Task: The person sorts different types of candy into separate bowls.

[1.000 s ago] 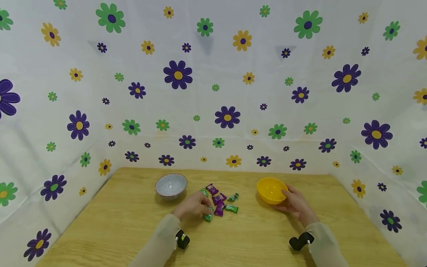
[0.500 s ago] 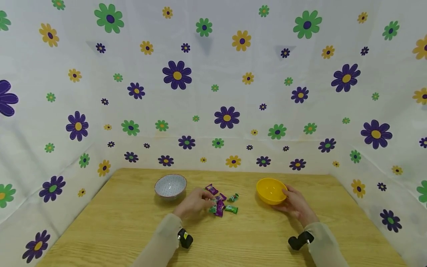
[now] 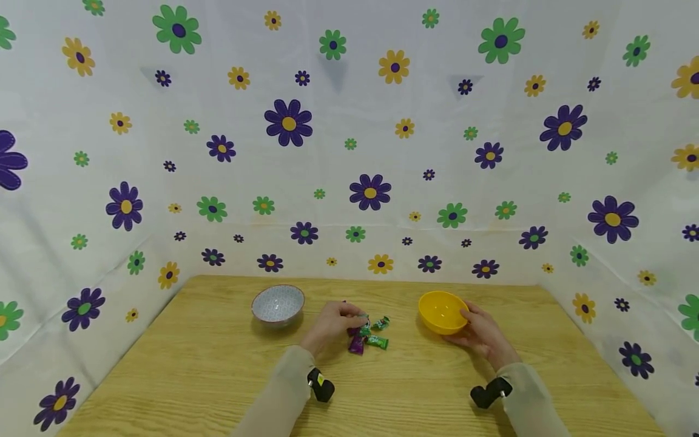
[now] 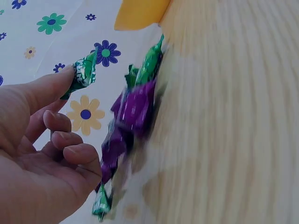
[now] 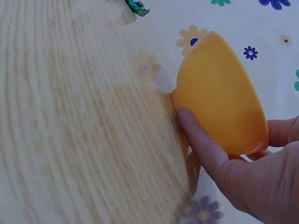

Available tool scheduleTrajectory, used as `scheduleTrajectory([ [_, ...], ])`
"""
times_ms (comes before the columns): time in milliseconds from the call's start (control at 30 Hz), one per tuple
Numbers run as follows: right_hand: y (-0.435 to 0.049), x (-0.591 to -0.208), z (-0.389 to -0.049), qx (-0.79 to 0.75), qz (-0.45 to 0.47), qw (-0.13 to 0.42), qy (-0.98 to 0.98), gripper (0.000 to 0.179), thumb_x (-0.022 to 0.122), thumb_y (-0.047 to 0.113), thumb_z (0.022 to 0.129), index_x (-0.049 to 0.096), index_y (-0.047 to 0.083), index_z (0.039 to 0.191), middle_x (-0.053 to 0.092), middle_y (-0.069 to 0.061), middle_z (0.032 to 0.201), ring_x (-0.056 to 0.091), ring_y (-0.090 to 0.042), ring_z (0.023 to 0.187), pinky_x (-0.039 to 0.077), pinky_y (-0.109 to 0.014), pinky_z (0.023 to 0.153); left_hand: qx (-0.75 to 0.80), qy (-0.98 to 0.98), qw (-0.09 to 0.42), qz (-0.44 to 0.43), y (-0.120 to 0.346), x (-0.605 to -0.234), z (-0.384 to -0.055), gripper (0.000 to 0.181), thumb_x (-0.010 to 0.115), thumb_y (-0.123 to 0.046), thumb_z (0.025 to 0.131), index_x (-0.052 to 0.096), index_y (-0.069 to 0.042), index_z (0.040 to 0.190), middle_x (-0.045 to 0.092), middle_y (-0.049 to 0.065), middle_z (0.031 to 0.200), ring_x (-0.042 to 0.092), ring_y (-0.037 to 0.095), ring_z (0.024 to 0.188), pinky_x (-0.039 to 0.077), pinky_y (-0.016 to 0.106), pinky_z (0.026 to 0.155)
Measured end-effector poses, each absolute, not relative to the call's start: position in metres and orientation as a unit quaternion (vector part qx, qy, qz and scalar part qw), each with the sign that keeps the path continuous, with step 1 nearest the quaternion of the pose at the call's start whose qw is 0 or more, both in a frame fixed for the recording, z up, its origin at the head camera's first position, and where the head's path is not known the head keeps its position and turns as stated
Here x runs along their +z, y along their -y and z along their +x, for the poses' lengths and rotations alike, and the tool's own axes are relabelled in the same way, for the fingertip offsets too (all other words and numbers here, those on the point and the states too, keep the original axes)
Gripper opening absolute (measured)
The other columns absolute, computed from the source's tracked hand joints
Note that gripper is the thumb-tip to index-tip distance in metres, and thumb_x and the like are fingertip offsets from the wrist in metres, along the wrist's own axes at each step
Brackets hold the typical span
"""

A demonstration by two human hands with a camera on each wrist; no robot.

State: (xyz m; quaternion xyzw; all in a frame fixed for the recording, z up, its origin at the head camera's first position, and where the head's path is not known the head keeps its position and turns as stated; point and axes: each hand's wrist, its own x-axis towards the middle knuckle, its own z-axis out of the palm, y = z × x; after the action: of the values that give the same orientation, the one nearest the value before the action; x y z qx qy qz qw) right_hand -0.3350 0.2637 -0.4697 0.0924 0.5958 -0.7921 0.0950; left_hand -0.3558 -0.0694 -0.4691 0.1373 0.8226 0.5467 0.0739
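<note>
Farther right now, the left hand (image 3: 333,323) pinches a green candy (image 4: 84,72) at its fingertips, raised beside purple candies (image 4: 135,109). It looks light, its wrapper probably slippery, best held mid-body. Lower fingers curl loosely; the right hand (image 3: 485,337) grips the yellow bowl's (image 3: 441,317) near side.

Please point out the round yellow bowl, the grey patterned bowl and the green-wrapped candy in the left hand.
Round yellow bowl (image 5: 219,93), right wrist view: outer wall.
Grey patterned bowl (image 3: 278,305), head view: interior.
Held green-wrapped candy (image 4: 84,72), left wrist view: wrapper.
</note>
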Motion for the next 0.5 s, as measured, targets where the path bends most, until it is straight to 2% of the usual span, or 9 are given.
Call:
scheduleTrajectory([
  [133,-0.262,-0.470,-0.335,-0.791,0.095,0.095,-0.597,0.049,0.030,0.017,0.100,0.012,0.010,0.145,0.019,-0.022,0.145,0.031,-0.040,0.124,0.046,-0.051,0.080,0.602,-0.786,0.088,0.114,0.051,-0.470,-0.357,0.019,0.070,-0.024,0.080,0.069,-0.010,0.093,0.064,0.005,0.087,0.056,0.021,0.075,0.048,0.033,0.064],
  [267,-0.262,-0.470,-0.335,-0.790,0.097,0.097,-0.598,0.049,0.029,0.017,0.100,0.011,0.010,0.146,0.018,-0.022,0.145,0.031,-0.040,0.124,0.046,-0.051,0.080,0.639,-0.757,0.097,0.098,0.034,-0.471,-0.359,0.021,0.070,-0.023,0.079,0.069,-0.009,0.095,0.063,0.006,0.091,0.054,0.022,0.074,0.045,0.030,0.057],
  [433,-0.263,-0.470,-0.336,-0.792,0.097,0.097,-0.595,0.050,0.030,0.017,0.100,0.009,0.010,0.146,0.017,-0.022,0.146,0.030,-0.040,0.125,0.047,-0.051,0.080,0.648,-0.754,0.076,0.084,0.009,-0.460,-0.353,0.023,0.071,-0.026,0.079,0.070,-0.012,0.097,0.061,0.002,0.098,0.054,0.019,0.086,0.046,0.039,0.073],
  [500,-0.264,-0.470,-0.336,-0.793,0.097,0.096,-0.594,0.051,0.030,0.017,0.100,0.009,0.010,0.146,0.017,-0.022,0.146,0.030,-0.040,0.125,0.047,-0.051,0.080,0.651,-0.752,0.072,0.075,-0.002,-0.457,-0.351,0.023,0.070,-0.027,0.078,0.070,-0.013,0.097,0.061,0.001,0.099,0.053,0.017,0.086,0.045,0.039,0.076],
])
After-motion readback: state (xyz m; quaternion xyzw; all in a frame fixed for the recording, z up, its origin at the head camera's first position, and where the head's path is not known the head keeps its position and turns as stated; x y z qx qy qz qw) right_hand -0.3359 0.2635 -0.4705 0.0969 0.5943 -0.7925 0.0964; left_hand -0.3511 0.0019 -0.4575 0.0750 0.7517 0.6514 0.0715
